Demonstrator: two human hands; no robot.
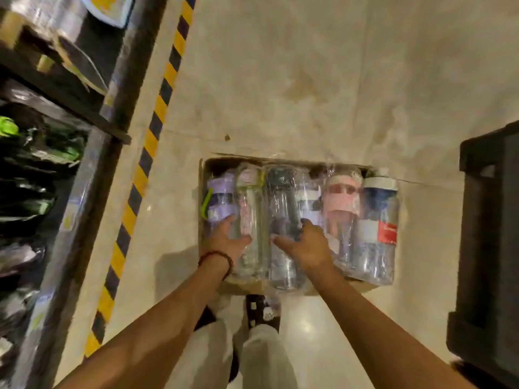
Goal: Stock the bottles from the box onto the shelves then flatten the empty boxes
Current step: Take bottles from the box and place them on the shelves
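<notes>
Cardboard box (201, 175) flat on floor (309, 80), just beside shelves (50, 141) for a short carry. Wrapped bottles (376, 220) lying side by side, filling it. Left hand (224, 240) curled round clear bottle (250, 214), right hand (306, 242) clasping dark bottle (280, 209), likely to lift both.

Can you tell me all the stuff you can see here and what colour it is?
Box: one, brown cardboard, open on the floor.
Bottles: about six, clear and plastic-wrapped, with purple, black, pink and blue parts, lying side by side in the box.
Shelves: one dark rack, at left, holding wrapped black and green goods.
Tape: one yellow-and-black stripe on the floor beside the shelves.
Crate: one, black, at right.
Floor: beige, shiny.
Left hand: on the bottles, beaded bracelet at the wrist.
Right hand: on the bottles.
</notes>
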